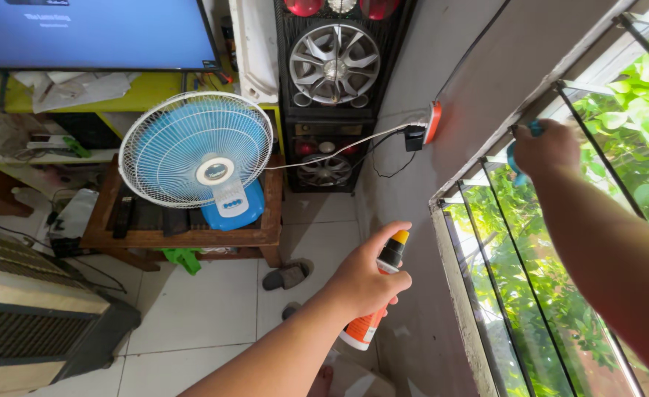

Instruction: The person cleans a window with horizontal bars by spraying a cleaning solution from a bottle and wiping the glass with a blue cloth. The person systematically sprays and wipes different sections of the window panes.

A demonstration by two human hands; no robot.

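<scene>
I see left hand (365, 283) fingers grasping spray bottle (374, 301) | right hand (546, 149) clenched on blue cloth (517, 163) at window glass (530, 294) | wiping under way, lower panes seemingly left

A floor of pale tiles (192, 309) is seen below a grey wall (442, 66). A barred window (560, 242) is lit by daylight, with green leaves beyond. A blue fan (196, 151) is set on a low wooden desk (192, 237), beside a tall black speaker (333, 88).
</scene>
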